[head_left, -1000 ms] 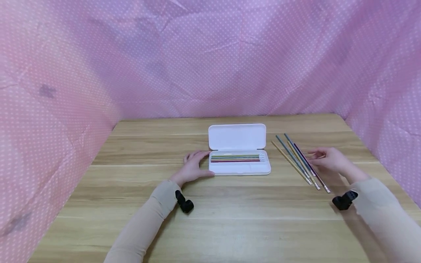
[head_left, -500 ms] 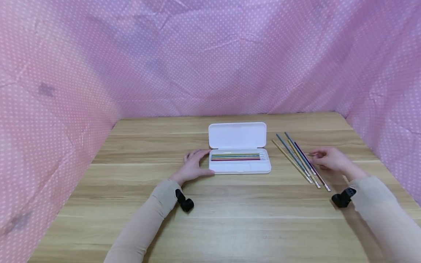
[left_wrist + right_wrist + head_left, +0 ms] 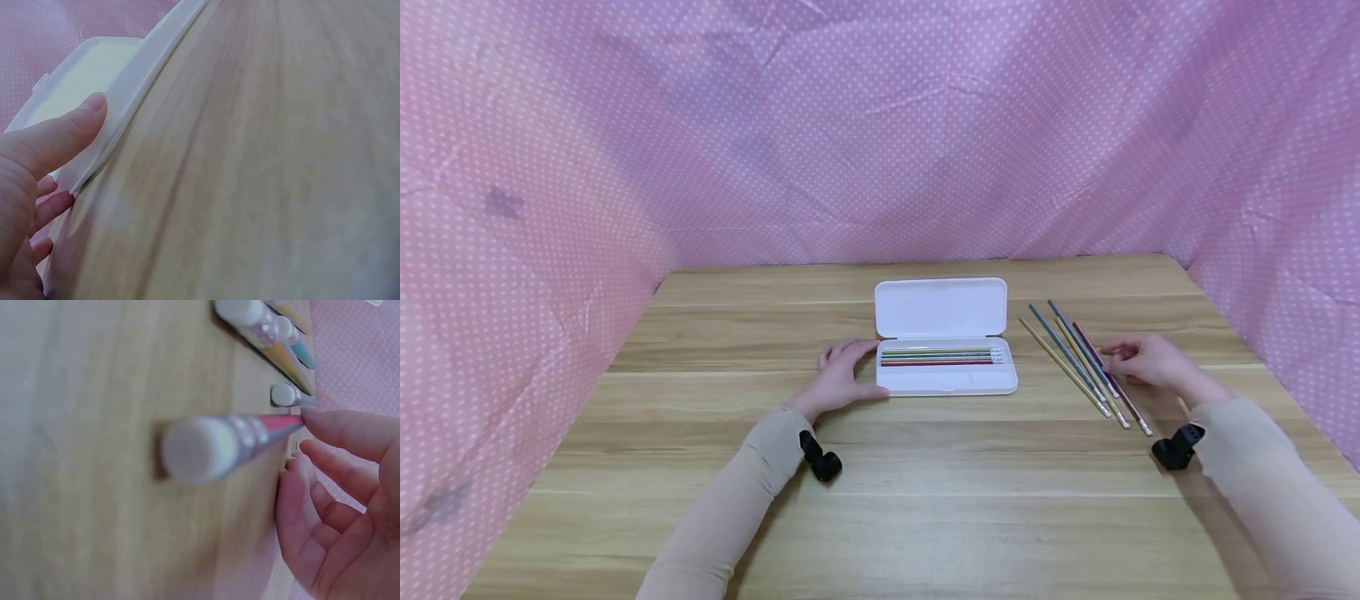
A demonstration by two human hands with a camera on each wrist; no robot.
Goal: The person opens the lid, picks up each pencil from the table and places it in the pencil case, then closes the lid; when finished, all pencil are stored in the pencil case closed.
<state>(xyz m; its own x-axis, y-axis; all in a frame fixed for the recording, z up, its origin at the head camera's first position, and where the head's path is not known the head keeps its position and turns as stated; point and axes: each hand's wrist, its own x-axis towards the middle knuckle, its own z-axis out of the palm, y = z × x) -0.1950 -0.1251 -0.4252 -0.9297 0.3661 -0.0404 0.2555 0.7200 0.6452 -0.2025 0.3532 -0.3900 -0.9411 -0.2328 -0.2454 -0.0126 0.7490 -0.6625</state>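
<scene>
At the middle of the table stands an open white pencil case (image 3: 947, 382), with several colored pencils (image 3: 936, 358) side by side in its rear compartment. My left hand (image 3: 837, 385) holds the case by its left end. In the left wrist view, the thumb (image 3: 69, 134) lies against the front wall while fingertips touch the corner. To the right, my right hand (image 3: 1153, 365) pinches a dark red pencil (image 3: 1131, 408) between thumb and forefinger. Its white eraser (image 3: 200, 450) points toward the right wrist camera, and the pencil still lies close to the tabletop.
Several loose pencils, among them a yellow one (image 3: 1065, 367), lie slanted and partly crossing between the case and my right hand. The case's lid (image 3: 941, 307) is raised at the back. A pink dotted cloth (image 3: 880, 142) hangs behind the wooden table (image 3: 925, 517).
My right hand has come slightly left onto the dark red pencil, its thumb and forefinger closing there. The pencil has shifted a little. My left hand stays at the case.
</scene>
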